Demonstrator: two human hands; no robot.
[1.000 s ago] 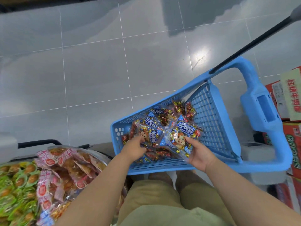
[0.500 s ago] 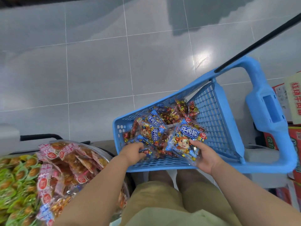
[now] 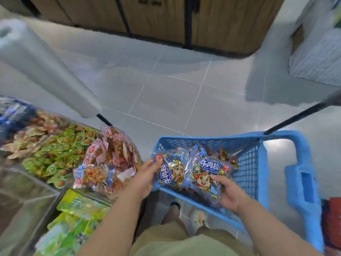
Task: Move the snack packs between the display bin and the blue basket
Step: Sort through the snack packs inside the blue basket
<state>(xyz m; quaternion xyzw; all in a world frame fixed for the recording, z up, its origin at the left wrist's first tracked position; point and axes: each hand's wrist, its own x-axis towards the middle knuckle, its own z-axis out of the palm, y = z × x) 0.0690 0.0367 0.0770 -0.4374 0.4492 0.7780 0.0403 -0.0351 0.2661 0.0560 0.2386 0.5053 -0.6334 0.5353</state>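
- Left hand [image 3: 145,179]: fingers pinch a blue snack pack [image 3: 170,171] over the blue basket [image 3: 247,163].
- Right hand [image 3: 229,195]: fingers grip a second pack [image 3: 206,175], just right.
- Display bin [image 3: 60,154]: left.

- A grey tiled floor [image 3: 166,100] with pale grout lines ran across the shop aisle.
- A wood-fronted cabinet [image 3: 156,17] stood on it along the far side.
- A clear-walled display bin [image 3: 22,191] sat at the left. It was heaped with green-wrapped snacks [image 3: 60,145], and red-and-white packs [image 3: 110,159] lay just beside them. Yellow-green bags [image 3: 77,206] were nearer the camera.
- The blue basket [image 3: 247,163] stood tilted at the right, beside the bin. Whether its base touched the floor could not be told.
- Snack packs [image 3: 224,156] in dark red and gold wrapping lay piled on the basket's mesh bottom, against its far wall.
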